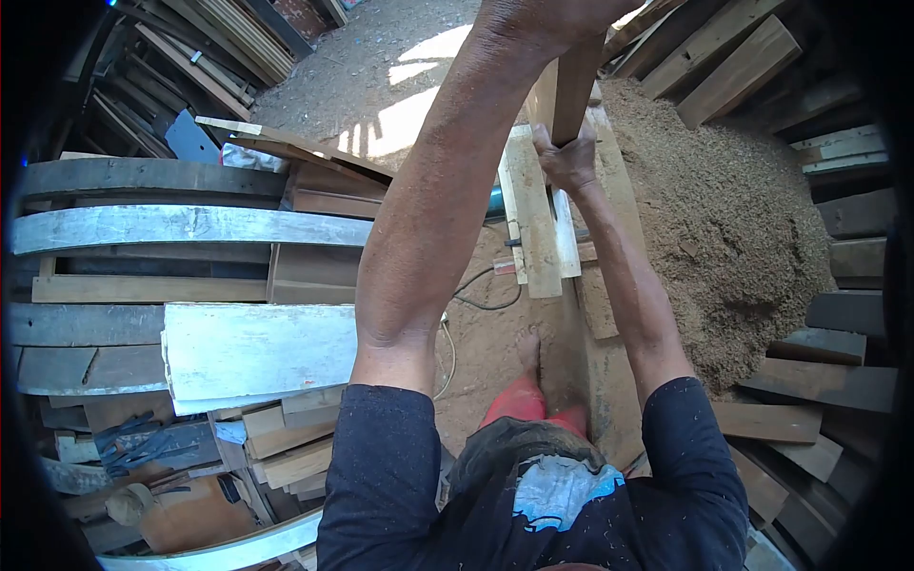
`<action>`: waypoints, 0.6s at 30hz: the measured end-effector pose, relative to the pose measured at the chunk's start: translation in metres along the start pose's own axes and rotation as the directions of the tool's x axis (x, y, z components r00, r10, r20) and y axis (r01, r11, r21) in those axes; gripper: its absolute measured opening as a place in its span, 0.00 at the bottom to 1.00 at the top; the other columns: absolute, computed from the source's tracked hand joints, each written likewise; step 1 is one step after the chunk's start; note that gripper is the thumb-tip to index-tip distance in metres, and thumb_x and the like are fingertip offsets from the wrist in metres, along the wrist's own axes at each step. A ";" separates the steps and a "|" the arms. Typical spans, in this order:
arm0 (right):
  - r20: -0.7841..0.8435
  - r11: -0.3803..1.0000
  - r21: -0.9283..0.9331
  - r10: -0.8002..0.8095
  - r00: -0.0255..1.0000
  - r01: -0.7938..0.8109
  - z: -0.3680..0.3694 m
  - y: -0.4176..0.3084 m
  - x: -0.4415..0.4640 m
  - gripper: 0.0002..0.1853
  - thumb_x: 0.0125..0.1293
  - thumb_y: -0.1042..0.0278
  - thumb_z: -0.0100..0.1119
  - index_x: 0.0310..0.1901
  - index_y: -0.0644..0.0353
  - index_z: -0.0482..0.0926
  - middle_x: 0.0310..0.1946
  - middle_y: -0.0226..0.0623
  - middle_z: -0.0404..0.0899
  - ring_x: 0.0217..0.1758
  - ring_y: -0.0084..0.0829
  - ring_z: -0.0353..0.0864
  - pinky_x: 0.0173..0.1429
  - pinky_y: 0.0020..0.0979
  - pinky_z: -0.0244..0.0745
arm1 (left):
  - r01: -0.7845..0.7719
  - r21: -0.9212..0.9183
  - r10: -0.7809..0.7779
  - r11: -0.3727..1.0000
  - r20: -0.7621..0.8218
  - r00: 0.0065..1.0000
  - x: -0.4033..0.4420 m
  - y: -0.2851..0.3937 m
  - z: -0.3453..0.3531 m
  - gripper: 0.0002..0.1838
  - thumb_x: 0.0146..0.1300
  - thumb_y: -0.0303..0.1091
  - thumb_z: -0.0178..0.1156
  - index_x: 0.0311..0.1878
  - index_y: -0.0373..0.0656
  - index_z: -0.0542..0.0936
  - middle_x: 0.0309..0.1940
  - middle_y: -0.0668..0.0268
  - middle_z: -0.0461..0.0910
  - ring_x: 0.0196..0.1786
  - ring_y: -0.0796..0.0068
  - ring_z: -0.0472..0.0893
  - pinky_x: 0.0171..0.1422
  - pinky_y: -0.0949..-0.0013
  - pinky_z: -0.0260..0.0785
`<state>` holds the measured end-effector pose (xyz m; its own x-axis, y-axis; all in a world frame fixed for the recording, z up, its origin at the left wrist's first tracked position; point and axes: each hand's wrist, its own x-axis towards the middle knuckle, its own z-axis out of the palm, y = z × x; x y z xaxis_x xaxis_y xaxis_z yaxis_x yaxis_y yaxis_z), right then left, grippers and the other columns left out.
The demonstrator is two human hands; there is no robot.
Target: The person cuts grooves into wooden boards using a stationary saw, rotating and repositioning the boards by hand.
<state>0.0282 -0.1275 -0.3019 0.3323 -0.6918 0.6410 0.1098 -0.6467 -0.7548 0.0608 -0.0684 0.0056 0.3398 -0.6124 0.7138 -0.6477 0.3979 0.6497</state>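
Observation:
A long wooden piece (577, 90) stands out from the top of the view, above pale boards (536, 224) laid on a bench. My right hand (568, 162) is wrapped round its lower end. My left hand (562, 17) is at the top edge of the view, closed at the far part of the same piece; its fingers are mostly cut off or hidden. Part of a teal object (496, 203) shows beside the boards, partly behind my left forearm.
Sawdust (733, 219) is heaped on the right, with stacked wood offcuts (771, 419) around it. Long planks (190, 226) and a white board (257, 352) lie on the left. A cable (490, 306) runs over the ground near my bare foot (527, 347).

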 end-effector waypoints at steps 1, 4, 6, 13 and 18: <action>0.002 0.999 -0.026 -0.024 1.000 0.024 0.001 0.005 0.003 0.06 0.59 0.74 0.64 0.37 0.65 0.79 0.29 0.40 0.80 0.30 0.36 0.83 0.37 0.38 0.78 | -0.072 -0.004 0.072 0.997 -0.003 0.997 0.004 -0.011 0.002 0.18 0.53 0.21 0.64 0.48 0.33 0.73 0.25 0.67 0.75 0.23 0.76 0.77 0.26 0.70 0.71; -0.005 0.995 -0.070 -0.078 0.997 0.077 0.001 0.009 0.006 0.07 0.62 0.73 0.65 0.40 0.65 0.80 0.28 0.38 0.81 0.30 0.33 0.83 0.37 0.36 0.79 | -0.086 -0.082 0.088 0.993 0.013 0.996 0.005 -0.020 0.004 0.17 0.54 0.21 0.64 0.47 0.33 0.74 0.25 0.67 0.75 0.24 0.76 0.77 0.26 0.70 0.71; -0.009 0.993 -0.075 -0.088 0.996 0.087 0.003 0.010 0.008 0.07 0.62 0.73 0.66 0.40 0.65 0.80 0.28 0.38 0.82 0.30 0.32 0.83 0.37 0.36 0.79 | -0.013 -0.058 0.016 0.998 0.049 0.999 0.005 -0.012 0.001 0.17 0.53 0.20 0.63 0.47 0.32 0.74 0.25 0.67 0.75 0.25 0.76 0.78 0.27 0.70 0.72; -0.019 0.998 0.027 0.052 0.998 -0.052 0.008 0.005 0.014 0.05 0.55 0.76 0.64 0.32 0.63 0.78 0.29 0.42 0.78 0.31 0.41 0.82 0.38 0.41 0.77 | -0.144 -0.045 0.143 0.989 -0.033 0.989 0.013 -0.029 0.002 0.18 0.53 0.20 0.63 0.49 0.31 0.75 0.25 0.64 0.77 0.28 0.71 0.82 0.32 0.67 0.77; -0.025 1.000 0.012 0.026 0.999 -0.026 0.014 0.016 0.018 0.05 0.55 0.75 0.65 0.31 0.63 0.77 0.27 0.41 0.77 0.29 0.39 0.81 0.36 0.40 0.77 | -0.088 -0.067 0.086 0.994 -0.033 0.996 0.013 -0.023 -0.001 0.18 0.53 0.21 0.63 0.49 0.31 0.76 0.26 0.63 0.78 0.28 0.71 0.82 0.33 0.67 0.77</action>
<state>0.0490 -0.1456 -0.3041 0.3118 -0.7162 0.6244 0.1120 -0.6249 -0.7726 0.0813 -0.0851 0.0002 0.3054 -0.5534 0.7749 -0.6279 0.4947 0.6008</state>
